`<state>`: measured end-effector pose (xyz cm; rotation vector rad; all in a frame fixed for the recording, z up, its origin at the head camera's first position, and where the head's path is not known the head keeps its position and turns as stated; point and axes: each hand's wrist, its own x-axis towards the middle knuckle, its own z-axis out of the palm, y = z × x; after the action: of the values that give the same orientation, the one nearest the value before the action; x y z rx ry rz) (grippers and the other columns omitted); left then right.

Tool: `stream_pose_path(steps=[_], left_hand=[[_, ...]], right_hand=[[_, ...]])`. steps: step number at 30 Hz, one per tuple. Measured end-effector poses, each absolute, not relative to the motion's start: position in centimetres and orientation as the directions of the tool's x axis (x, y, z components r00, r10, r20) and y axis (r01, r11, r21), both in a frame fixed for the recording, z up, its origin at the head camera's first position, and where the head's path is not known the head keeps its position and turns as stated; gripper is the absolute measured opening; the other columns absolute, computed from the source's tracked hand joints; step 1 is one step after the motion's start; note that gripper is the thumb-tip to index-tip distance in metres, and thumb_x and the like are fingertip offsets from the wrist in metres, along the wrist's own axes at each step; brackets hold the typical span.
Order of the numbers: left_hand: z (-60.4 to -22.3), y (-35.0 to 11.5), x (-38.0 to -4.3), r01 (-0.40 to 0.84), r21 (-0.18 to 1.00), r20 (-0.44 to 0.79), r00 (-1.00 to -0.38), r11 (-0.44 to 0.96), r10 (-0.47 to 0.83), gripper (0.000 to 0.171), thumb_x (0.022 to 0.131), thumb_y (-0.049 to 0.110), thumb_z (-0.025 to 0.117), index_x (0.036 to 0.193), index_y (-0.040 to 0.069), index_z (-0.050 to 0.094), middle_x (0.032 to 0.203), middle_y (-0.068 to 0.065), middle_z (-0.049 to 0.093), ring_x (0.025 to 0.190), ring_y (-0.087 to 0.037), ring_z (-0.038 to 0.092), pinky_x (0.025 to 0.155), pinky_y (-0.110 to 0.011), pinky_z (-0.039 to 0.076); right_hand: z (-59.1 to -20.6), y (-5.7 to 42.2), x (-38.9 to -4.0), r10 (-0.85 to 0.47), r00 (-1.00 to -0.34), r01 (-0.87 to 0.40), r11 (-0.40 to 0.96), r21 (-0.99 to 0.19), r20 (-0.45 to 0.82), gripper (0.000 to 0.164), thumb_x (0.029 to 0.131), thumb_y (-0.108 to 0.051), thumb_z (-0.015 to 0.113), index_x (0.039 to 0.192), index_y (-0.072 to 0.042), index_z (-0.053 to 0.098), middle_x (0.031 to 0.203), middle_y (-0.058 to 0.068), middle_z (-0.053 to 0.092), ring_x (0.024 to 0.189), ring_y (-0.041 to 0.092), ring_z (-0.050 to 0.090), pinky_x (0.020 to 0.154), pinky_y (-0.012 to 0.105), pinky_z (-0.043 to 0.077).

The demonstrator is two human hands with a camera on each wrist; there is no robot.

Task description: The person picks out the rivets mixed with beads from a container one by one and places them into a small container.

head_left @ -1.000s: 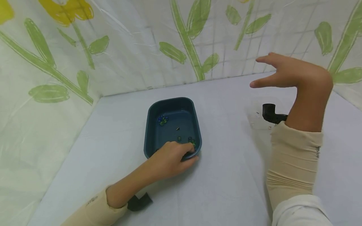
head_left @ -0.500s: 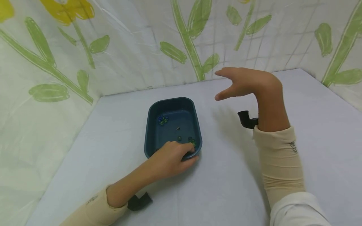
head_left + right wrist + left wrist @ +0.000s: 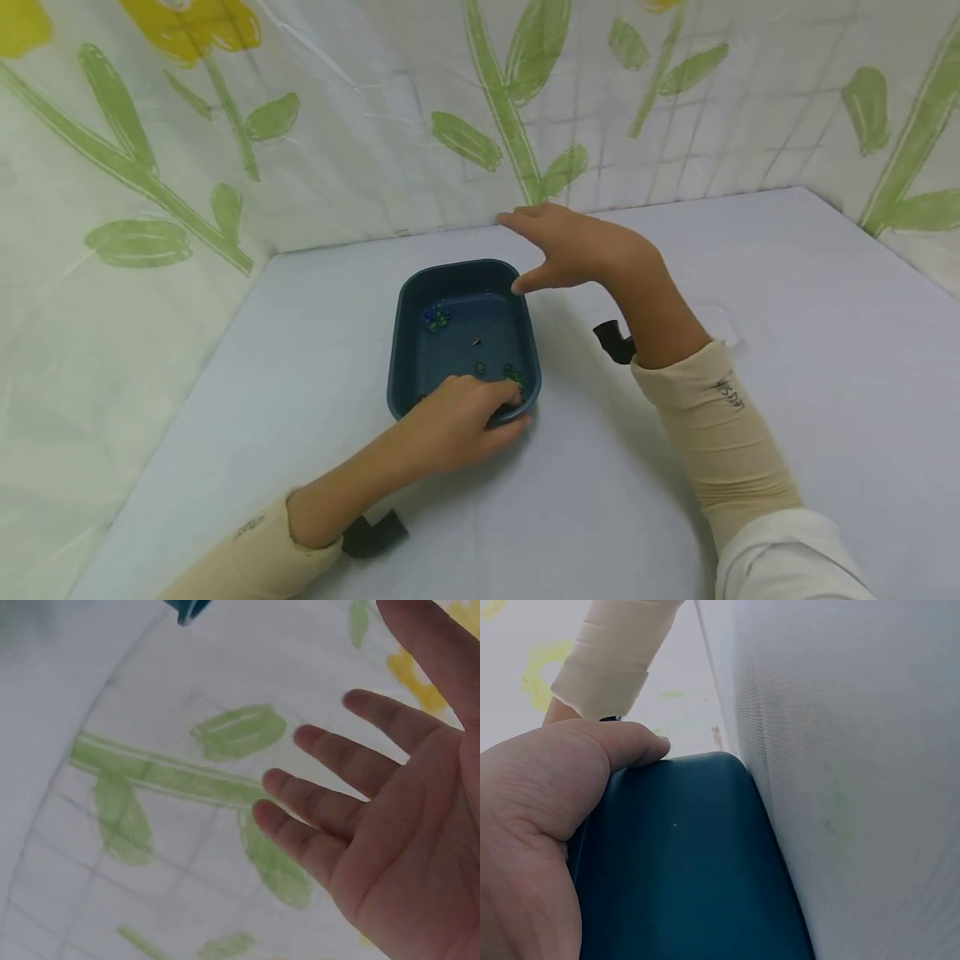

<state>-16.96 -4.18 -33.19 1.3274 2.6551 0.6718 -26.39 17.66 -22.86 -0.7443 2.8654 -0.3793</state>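
Note:
A dark blue rectangular plastic basin point(image 3: 491, 325) sits on the table. My left hand point(image 3: 456, 425) grips its near rim, fingers inside and thumb on the outer wall, as the left wrist view also shows. Small blue and green glass-like beads point(image 3: 437, 317) lie in its far left corner. More green beads point(image 3: 513, 373) sit at the near right, partly hidden by my fingers. A small metallic piece point(image 3: 476, 342) and a single greenish bead point(image 3: 481, 367) lie between. Above the basin's far right side hovers my right hand point(image 3: 577, 246), fingers spread, holding nothing; its palm point(image 3: 420, 862) shows bare.
A faint transparent object point(image 3: 716, 315) lies on the white tabletop behind my right forearm, partly hidden. Black wrist mounts point(image 3: 375, 535) stick out below both wrists. A white sheet point(image 3: 360, 167) with painted flowers stands along the back and left edges.
My right hand has moved left and down, from above the transparent object at the right to the basin's far right side. The left hand keeps its grip on the basin.

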Motion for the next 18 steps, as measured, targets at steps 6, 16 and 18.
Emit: stream_pose_path(steps=[6,16,18], left_hand=[[-33.2,-4.3,-17.0,0.741,0.427,0.111,-0.611,0.518,0.784,0.011,0.097,0.021,0.068,0.097,0.010,0.064,0.063,0.008,0.043,0.054,-0.004,0.041,0.052,-0.021,0.037],[-33.2,-4.4,-17.1,0.762,0.421,0.144,-0.591,0.491,0.794,0.017,0.097,0.022,0.067,0.086,0.014,0.057,0.061,0.008,0.038,0.054,-0.005,0.040,0.052,-0.022,0.034],[-33.2,-4.4,-17.1,0.769,0.420,0.155,-0.583,0.481,0.797,0.020,0.097,0.021,0.067,0.084,0.014,0.055,0.060,0.009,0.037,0.053,-0.004,0.039,0.052,-0.021,0.033]], right_hand=[[-24.9,14.9,-26.8,-0.599,-0.801,-0.586,0.785,-0.201,0.000,0.093,0.089,-0.030,0.079,0.161,-0.018,0.020,0.164,0.011,0.018,0.149,0.029,0.020,0.112,0.047,0.030],[-28.6,10.5,-26.6,-0.677,-0.711,-0.676,0.733,-0.081,-0.191,0.038,0.095,-0.013,0.071,0.132,-0.008,0.062,0.125,0.009,0.063,0.115,0.024,0.058,0.097,0.038,0.046],[-29.4,10.0,-26.6,-0.678,-0.706,-0.679,0.730,-0.074,-0.205,0.025,0.095,-0.009,0.070,0.120,-0.010,0.069,0.111,0.005,0.067,0.100,0.020,0.061,0.088,0.036,0.049]])
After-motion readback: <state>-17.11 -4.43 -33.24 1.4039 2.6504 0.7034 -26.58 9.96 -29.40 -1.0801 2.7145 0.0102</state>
